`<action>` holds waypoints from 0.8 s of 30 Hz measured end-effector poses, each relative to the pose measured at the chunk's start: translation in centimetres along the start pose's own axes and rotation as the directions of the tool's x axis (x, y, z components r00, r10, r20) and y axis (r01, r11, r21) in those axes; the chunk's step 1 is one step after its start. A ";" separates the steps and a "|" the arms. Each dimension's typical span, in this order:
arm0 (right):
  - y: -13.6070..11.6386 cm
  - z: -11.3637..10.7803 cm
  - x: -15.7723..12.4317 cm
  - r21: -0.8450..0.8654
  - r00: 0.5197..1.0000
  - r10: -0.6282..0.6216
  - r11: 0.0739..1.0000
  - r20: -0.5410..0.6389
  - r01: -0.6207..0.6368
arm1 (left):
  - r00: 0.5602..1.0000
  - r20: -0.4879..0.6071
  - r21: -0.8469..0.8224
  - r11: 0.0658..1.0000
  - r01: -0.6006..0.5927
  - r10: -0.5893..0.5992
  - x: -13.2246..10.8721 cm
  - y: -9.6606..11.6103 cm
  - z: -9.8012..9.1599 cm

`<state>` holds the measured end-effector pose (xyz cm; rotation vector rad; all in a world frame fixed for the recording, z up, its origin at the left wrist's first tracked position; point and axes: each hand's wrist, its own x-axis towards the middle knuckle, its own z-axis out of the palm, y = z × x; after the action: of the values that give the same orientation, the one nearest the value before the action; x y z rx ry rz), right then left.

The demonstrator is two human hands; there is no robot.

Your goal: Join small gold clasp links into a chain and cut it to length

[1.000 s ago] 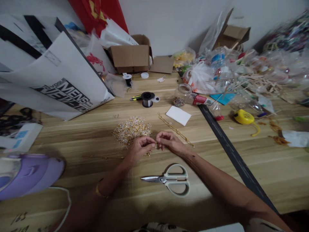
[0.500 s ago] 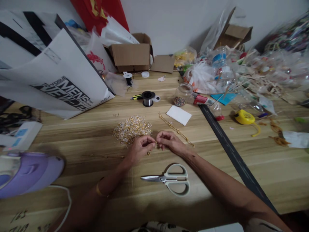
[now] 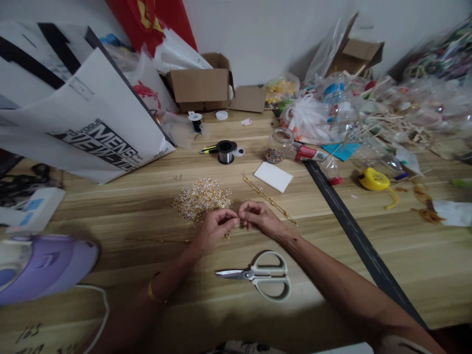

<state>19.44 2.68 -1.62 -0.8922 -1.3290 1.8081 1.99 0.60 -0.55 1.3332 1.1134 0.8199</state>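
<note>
My left hand and my right hand meet fingertip to fingertip over the wooden table, both pinching one tiny gold piece between them. A heap of small gold and clear pieces lies just beyond my left hand. A gold chain runs diagonally past my right hand, and a thin strand lies left of my left wrist. White-handled scissors rest shut on the table below both hands.
A purple device sits at the near left. A large printed paper bag leans at the back left beside a cardboard box. A wire spool, bead jar, white card, black strip and yellow tape measure lie further back.
The hands stay pinched together in the same spot; only the fingers shift slightly. The view wobbles a little.
</note>
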 end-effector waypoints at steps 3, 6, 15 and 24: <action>-0.1 0.0 0.0 -0.013 1.000 -0.004 1.000 0.019 0.004 | 0.999 -0.021 0.049 0.998 -0.034 0.036 0.1 0.1 0.1; -0.1 0.1 -0.2 -0.020 0.999 -0.009 1.000 0.041 0.009 | 0.998 -0.033 0.085 0.995 -0.046 0.049 0.1 0.1 0.3; -0.3 0.3 -0.2 -0.041 0.999 -0.032 0.999 0.005 0.032 | 0.999 0.001 0.054 0.998 -0.045 0.045 0.0 0.0 0.1; -0.3 0.4 -0.1 -0.016 1.000 -0.005 1.000 -0.031 0.005 | 0.998 -0.050 0.009 1.000 -0.029 0.029 0.1 -0.1 -0.1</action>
<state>19.15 2.49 -1.18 -0.9211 -1.3273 1.7751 1.88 0.70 -0.66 1.3449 1.1405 0.8752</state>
